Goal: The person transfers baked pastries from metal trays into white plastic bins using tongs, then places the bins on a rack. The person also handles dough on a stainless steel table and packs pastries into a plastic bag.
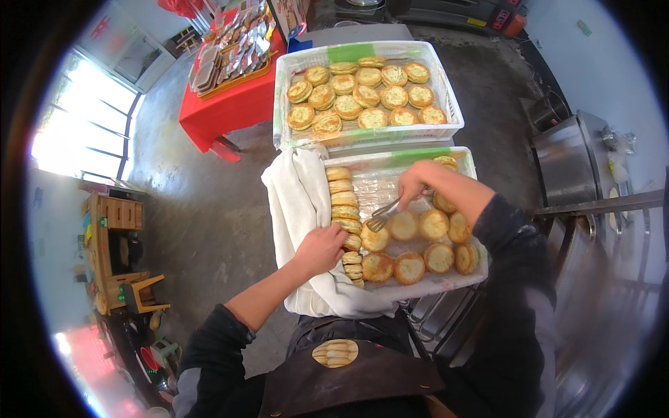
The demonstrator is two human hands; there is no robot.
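Round golden flatbreads (433,224) lie flat in the near white crate (468,167), while others stand on edge in a row (343,198) along its left side. My left hand (322,249) is at that row, its curled fingers pressed on a flatbread; the fingertips are partly hidden. In my right hand (417,182) are metal tongs (380,219) with slotted ends. These ends point down and left, just above a flatbread (375,237) beside the row. A pale cloth (298,202) drapes over the crate's left side. My right forearm hides some flatbreads at the right.
A second white crate (456,115) of flatbreads stands just beyond. Farther left, a red-covered table (230,115) carries trays of packaged goods (240,49). Metal racks (446,317) stand under the near crate and to the right, near a steel cabinet (568,160).
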